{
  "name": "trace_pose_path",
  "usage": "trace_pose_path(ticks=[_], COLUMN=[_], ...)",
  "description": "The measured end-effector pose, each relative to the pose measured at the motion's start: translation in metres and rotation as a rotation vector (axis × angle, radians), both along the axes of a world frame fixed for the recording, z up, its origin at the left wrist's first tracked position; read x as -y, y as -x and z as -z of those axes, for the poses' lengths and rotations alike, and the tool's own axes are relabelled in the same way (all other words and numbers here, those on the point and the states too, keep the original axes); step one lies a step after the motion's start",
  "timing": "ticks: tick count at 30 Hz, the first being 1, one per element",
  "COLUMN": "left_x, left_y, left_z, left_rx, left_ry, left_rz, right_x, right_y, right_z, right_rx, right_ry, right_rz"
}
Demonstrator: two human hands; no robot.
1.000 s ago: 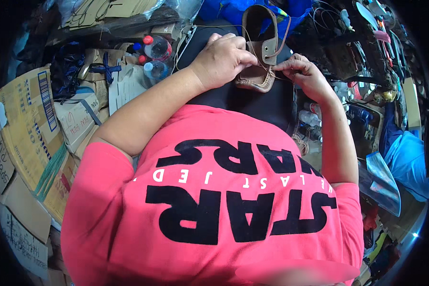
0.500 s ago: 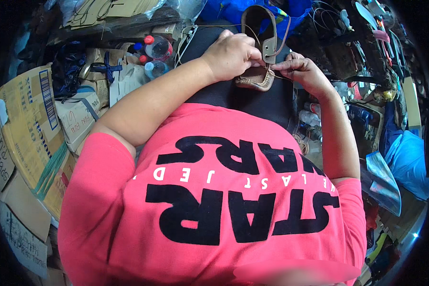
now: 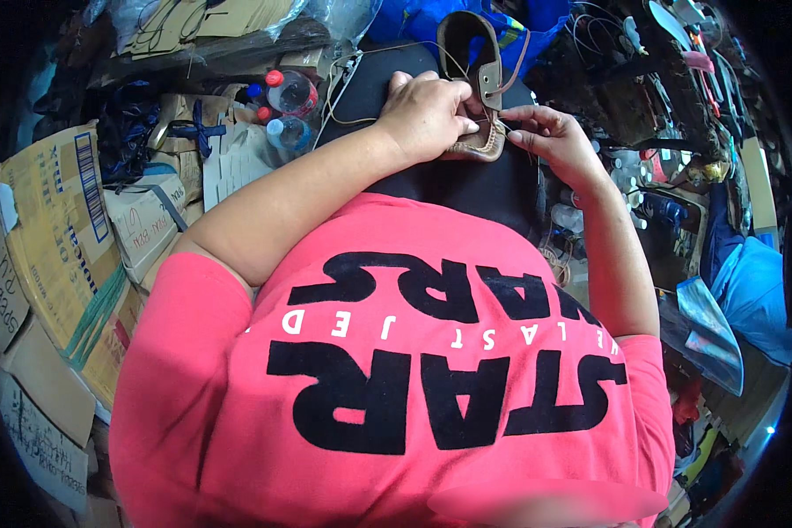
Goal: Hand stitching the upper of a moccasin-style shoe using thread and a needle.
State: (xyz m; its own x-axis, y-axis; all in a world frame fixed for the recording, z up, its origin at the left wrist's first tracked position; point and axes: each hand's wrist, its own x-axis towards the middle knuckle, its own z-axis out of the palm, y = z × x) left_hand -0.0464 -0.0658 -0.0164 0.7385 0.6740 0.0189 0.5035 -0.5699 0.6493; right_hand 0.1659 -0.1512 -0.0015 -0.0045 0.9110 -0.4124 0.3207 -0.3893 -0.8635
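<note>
A brown leather moccasin-style shoe (image 3: pixel 487 81) lies over my dark-clad lap, its heel opening pointing away from me and its stitched toe toward me. My left hand (image 3: pixel 425 114) is closed around the left side of the shoe's front, thumb at the toe panel. At the right of the toe seam, my right hand (image 3: pixel 550 141) pinches a thin thread beside the stitches; whether a needle is there is too small to tell. A leather lace (image 3: pixel 521 66) loops loosely from the collar. One pale cord (image 3: pixel 348 121) trails out left of my left wrist.
Plastic bottles (image 3: pixel 290 92) with red and blue caps stand left of my lap. Cardboard boxes (image 3: pixel 57 238) crowd the left side. A blue bag (image 3: pixel 537 22) lies beyond the shoe. Tools and cables (image 3: pixel 700 66) clutter the right, with a light-blue bag (image 3: pixel 752 299) nearer.
My left hand has moved slightly toward me, its thumb now over the toe panel. My right fingers have shifted a little at the seam. The shoe has moved slightly left.
</note>
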Motion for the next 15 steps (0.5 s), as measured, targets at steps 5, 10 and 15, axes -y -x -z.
trace_pose_path(ticks=[5, 10, 15], left_x=[-0.006, -0.006, -0.008], left_y=[-0.012, -0.015, -0.007], left_z=[0.004, -0.009, -0.016], left_rx=[-0.017, -0.064, -0.074], left_ry=[0.123, 0.187, -0.044], left_rz=[0.013, 0.088, 0.229], right_x=[-0.007, -0.017, -0.011], right_y=[0.004, 0.009, 0.009], right_z=[-0.008, -0.011, 0.003], right_rx=[-0.009, 0.081, 0.001], right_ry=[-0.017, 0.062, -0.024], right_rz=[-0.039, -0.097, -0.133])
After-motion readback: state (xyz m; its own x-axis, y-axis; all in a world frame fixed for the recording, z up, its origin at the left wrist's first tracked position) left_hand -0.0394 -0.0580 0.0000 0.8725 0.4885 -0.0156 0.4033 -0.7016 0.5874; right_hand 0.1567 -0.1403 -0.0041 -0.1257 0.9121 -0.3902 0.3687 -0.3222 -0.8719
